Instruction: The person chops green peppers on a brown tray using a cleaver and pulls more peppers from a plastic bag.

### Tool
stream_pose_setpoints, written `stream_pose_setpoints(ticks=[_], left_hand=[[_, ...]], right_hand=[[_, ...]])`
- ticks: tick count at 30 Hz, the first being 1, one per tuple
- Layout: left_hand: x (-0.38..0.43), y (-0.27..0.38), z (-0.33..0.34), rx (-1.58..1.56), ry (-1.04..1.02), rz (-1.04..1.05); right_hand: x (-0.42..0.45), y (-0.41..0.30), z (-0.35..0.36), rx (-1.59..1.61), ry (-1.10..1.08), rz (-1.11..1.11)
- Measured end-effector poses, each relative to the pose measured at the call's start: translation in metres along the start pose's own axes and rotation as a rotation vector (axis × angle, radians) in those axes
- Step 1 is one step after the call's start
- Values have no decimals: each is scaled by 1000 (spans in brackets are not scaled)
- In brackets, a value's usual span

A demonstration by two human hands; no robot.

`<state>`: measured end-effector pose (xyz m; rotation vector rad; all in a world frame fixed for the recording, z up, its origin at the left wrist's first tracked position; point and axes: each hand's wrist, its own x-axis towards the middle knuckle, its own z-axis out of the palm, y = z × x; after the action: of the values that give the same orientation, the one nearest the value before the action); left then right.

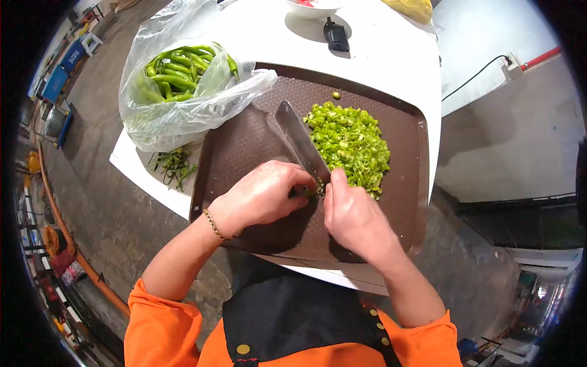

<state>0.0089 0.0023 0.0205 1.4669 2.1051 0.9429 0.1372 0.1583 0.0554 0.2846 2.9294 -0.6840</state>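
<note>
My right hand [355, 215] grips the handle of a broad-bladed kitchen knife [302, 140], whose blade points up and left over a brown textured plastic tray [243, 142]. Beside the blade's lower end, my left hand [270, 195] pinches green chili pepper, mostly hidden under the fingers. A few small cut bits lie between the two hands. To the right of the blade is a heap of sliced green chili peppers [351, 142]. Whole green chili peppers [176, 75] fill an open clear plastic bag [160, 121] at the tray's upper left corner.
Green stem trimmings [174, 167] lie on the white table [151, 181] left of the tray. Beyond the tray are a black device [337, 36], a white bowl [314, 10] and a yellow bag [412, 9]. A wall socket with a cable [477, 73] is at the right.
</note>
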Motion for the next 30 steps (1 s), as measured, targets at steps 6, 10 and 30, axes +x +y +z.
stream_pose_setpoints(ticks=[6, 10, 30], left_hand=[[-3, -4, 3, -14, 2, -11], [-3, -5, 0, 11, 17, 13], [-5, -10, 1, -27, 30, -2]], right_hand=[[-17, -3, 1, 39, -48, 38], [4, -4, -5, 49, -13, -21], [-19, -13, -17, 58, -31, -51]])
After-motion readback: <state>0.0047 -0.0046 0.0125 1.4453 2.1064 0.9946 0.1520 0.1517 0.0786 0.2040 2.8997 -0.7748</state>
